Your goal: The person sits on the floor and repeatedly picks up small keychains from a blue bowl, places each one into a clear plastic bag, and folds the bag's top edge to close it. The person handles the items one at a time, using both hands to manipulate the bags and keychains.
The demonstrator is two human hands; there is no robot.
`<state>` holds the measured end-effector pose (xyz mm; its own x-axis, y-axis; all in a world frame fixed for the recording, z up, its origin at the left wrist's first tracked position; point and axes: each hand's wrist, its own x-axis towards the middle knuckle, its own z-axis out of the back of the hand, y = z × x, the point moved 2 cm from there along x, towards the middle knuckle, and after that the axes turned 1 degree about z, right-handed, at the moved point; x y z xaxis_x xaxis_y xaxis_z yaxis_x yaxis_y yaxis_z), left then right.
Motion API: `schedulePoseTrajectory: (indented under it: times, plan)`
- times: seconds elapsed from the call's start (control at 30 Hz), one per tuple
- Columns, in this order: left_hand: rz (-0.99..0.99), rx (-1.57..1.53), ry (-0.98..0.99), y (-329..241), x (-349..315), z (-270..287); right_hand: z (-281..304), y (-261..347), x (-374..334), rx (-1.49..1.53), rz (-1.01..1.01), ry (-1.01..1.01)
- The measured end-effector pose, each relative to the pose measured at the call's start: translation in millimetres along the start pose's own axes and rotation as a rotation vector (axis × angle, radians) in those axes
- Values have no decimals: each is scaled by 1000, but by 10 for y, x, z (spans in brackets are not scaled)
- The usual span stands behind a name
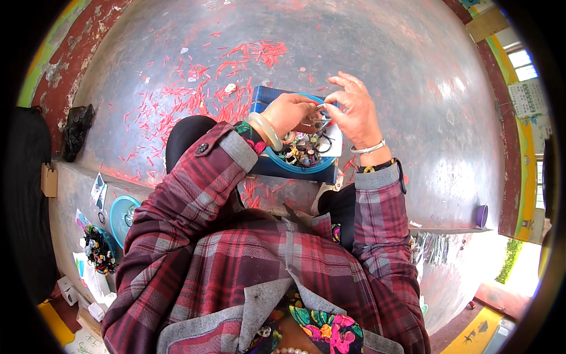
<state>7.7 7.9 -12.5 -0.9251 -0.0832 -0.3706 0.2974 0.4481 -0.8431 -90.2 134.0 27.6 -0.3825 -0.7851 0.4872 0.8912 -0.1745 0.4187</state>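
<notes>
Above a round blue basin (277,160), my left hand (288,114) and my right hand (357,113) meet at their fingertips. The left fingers are pinched together. On the right, thumb and forefinger pinch while the other fingers stand raised and apart. Between the two pinches shows a thin pale, shiny bit, too small to name. Many small coloured and dark pieces, some like beads and black cord loops, fill the basin (305,151). A white flat piece (332,141) shows at its right side. Beneath it is a dark blue stool or box (268,94).
Red scraps (200,88) litter the grey floor ahead and to the left. At my left, a ledge holds a light blue bowl (122,218), a container of dark cords (99,251) and papers. A black bag (78,131) lies by the left wall; a purple cup (481,216) stands far right.
</notes>
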Motion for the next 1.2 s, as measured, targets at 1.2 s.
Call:
schedulePoseTrajectory:
  times: [1.2]
  plan:
    - [-80,-205,-24,-41,11,66,-17,-68,-10,95,-20,-28]
